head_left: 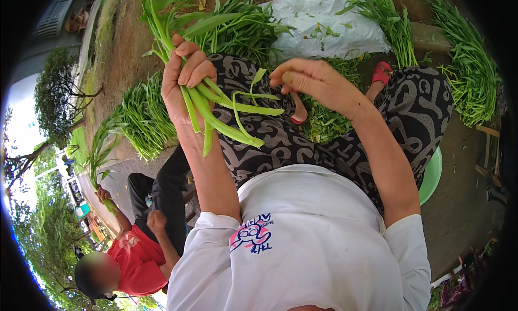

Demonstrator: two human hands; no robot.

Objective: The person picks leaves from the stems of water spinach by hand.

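My left hand [183,79] is closed around a bunch of long green leafy stalks [216,108], leaves pointing away from me and cut ends hanging over my lap. My right hand [313,79] is curled beside it above my knee, pinching the end of a thin green stem [245,97] that loops back toward the bunch. Both hands hover over my patterned black-and-grey trousers [324,143].
Piles of the same greens lie on the ground at the left [143,119], ahead [237,27] and at the right [469,73]. A white sack [324,27] lies ahead. A person in a red shirt [137,259] sits at my left holding stalks. A green stool edge [431,176] shows under me.
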